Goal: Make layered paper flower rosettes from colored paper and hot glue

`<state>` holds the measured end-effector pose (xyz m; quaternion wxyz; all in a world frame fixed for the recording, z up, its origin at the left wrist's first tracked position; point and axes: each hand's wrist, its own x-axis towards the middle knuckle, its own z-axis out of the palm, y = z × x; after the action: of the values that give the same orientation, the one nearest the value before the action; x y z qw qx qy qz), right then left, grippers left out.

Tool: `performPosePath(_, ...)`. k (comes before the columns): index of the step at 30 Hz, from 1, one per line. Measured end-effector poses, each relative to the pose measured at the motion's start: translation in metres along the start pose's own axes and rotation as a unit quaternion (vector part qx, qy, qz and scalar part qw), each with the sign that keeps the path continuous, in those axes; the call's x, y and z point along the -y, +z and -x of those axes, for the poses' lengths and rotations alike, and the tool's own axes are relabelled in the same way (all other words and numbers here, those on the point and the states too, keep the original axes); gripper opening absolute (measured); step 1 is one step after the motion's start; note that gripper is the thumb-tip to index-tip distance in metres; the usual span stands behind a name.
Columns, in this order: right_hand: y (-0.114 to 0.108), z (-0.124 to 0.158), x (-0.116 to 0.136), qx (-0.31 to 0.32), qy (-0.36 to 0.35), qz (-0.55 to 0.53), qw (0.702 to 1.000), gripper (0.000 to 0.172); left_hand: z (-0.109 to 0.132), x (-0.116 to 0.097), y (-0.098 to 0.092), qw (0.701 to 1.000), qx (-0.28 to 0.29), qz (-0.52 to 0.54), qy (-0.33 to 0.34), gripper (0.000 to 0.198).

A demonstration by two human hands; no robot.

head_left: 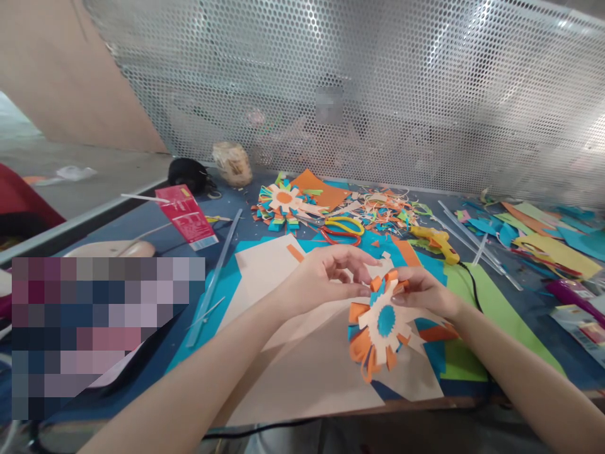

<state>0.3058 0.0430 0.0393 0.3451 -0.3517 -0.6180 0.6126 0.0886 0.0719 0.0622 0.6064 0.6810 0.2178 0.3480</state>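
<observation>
A paper flower (386,321) with a blue centre, cream petals and orange and blue loops hangs tilted above cream sheets. My right hand (423,293) pinches its upper right edge between thumb and fingers. From the other side, my left hand (333,274) closes thumb and fingertips at the flower's upper left petals. Below both hands lie overlapping cream paper sheets (302,378), with blue paper (182,356) and green paper (501,321) under and beside them. Another paper flower (283,198) with an orange centre rests farther back.
Scissors with yellow and red handles (343,230) lie beyond my hands. A yellow glue gun (437,243) trails a black cord. Paper scraps (390,208) heap near the perforated metal screen (331,82). Clear glue sticks (472,246) lie right, a pink packet (186,217) left.
</observation>
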Motion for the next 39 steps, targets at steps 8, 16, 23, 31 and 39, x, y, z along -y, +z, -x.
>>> performPosePath(8,0.0004,0.0008,-0.0003,0.007,0.013,-0.003,1.0,0.02,-0.0007,0.0034,-0.0016,1.0,-0.014,0.004,0.008,0.027)
performPosePath(16,0.0001,0.0003,-0.0024,0.008,0.021,0.001,1.0,0.023,0.0,0.0013,0.0015,1.0,-0.007,0.004,0.006,0.028)
performPosePath(23,0.0013,0.0007,0.0012,0.005,0.017,0.007,1.0,0.021,-0.0002,0.0019,0.0013,1.0,0.001,0.001,-0.005,0.032)
performPosePath(31,0.0009,0.0015,-0.0012,0.021,0.033,-0.009,0.999,0.022,0.0003,0.0041,0.0018,1.0,0.011,-0.001,-0.008,0.031)
performPosePath(39,-0.0007,0.0016,-0.001,0.035,0.022,0.013,0.999,0.018,-0.0001,0.0002,0.0039,1.0,0.011,-0.011,-0.005,0.03)
